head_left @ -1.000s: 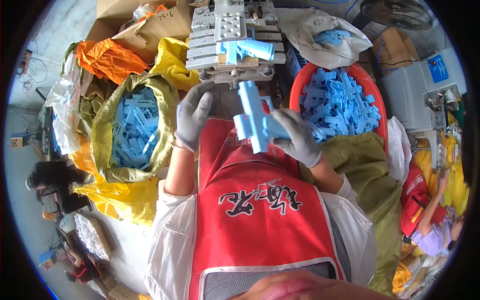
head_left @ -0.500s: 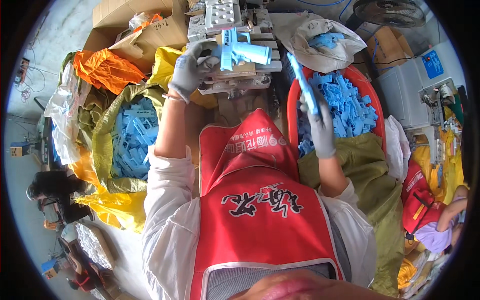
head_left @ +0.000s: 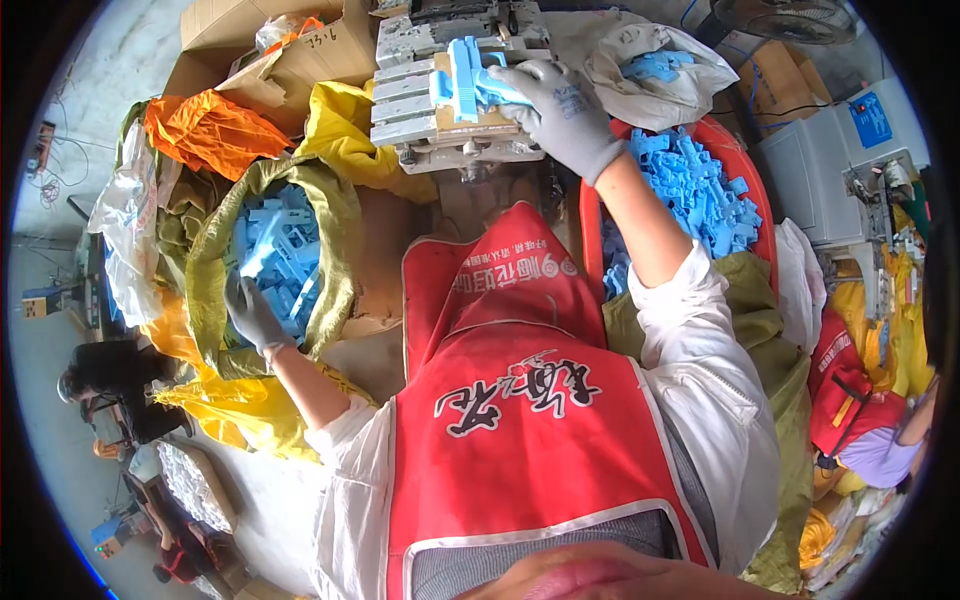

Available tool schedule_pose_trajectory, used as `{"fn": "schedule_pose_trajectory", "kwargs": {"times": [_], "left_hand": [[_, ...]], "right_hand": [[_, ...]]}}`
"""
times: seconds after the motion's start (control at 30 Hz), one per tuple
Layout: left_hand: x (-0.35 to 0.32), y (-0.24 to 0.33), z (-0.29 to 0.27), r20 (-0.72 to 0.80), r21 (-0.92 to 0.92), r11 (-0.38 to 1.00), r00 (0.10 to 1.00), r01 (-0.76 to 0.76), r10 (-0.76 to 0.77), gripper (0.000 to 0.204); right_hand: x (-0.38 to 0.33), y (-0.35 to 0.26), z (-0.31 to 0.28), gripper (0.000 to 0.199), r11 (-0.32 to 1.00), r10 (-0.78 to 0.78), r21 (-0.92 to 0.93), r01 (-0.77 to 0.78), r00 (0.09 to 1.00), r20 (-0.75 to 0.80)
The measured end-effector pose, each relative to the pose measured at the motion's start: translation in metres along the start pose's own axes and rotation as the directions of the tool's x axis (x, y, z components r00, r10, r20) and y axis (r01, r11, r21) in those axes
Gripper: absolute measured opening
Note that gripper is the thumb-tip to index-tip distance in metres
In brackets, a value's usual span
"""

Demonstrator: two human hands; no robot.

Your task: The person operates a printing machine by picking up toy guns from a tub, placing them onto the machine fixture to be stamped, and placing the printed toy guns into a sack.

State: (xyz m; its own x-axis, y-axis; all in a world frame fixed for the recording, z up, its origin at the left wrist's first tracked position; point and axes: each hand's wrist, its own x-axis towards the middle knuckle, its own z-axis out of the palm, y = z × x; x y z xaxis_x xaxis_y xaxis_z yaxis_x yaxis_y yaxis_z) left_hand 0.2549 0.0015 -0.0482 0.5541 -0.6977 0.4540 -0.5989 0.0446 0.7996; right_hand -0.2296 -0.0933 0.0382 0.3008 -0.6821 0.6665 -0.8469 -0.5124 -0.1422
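My right hand (head_left: 570, 115), in a grey glove, reaches over the machine's bed and grips the handle end of a light blue plastic toy pistol (head_left: 464, 82). That pistol rests on a tan block (head_left: 447, 124) on the machine (head_left: 402, 108). To the left, my left hand (head_left: 257, 315), also gloved, hovers at the mouth of an olive woven sack (head_left: 340, 215), its fingers stretched out. Just beyond those fingers a blurred blue toy pistol (head_left: 268, 248) lies over or falls onto the heap of blue pieces (head_left: 297, 215) inside.
A red tub (head_left: 757, 185) of blue toy pistols stands at the right, with a white sack (head_left: 690, 95) behind it. Orange cloth (head_left: 215, 135), a yellow bag (head_left: 340, 125) and a cardboard box (head_left: 225, 60) crowd the far left. A person (head_left: 860, 420) sits at the right.
My left hand has left the machine for the olive sack and let go of a printed toy pistol. My right hand has carried another toy pistol from above the tub onto the machine.
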Motion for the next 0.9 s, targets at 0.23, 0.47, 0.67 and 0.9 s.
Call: {"fn": "schedule_pose_trajectory", "kwargs": {"times": [0.23,0.47,0.67,0.9], "left_hand": [[-0.03,0.032,0.039,0.105,-0.056,0.993,0.99,0.1,-0.094,0.025],[-0.034,0.041,0.067,0.233,-0.148,0.989,0.972,0.026,0.009,0.025],[-0.051,0.049,0.085,0.308,-0.107,0.994,0.95,-0.014,0.046,0.024],[-0.058,0.058,0.085,0.378,0.0,0.994,0.921,-0.105,0.097,0.023]], "right_hand": [[0.0,0.031,-0.009,0.03,0.954,-0.151,0.262,0.147,0.989,-0.005],[-0.16,0.129,-0.012,0.034,0.919,0.361,-0.043,-0.391,0.795,0.487],[-0.302,0.125,0.003,0.049,0.831,0.51,-0.466,-0.304,0.08,0.856],[-0.347,0.175,-0.014,0.051,0.772,0.391,-0.302,-0.559,0.044,0.919]]}}
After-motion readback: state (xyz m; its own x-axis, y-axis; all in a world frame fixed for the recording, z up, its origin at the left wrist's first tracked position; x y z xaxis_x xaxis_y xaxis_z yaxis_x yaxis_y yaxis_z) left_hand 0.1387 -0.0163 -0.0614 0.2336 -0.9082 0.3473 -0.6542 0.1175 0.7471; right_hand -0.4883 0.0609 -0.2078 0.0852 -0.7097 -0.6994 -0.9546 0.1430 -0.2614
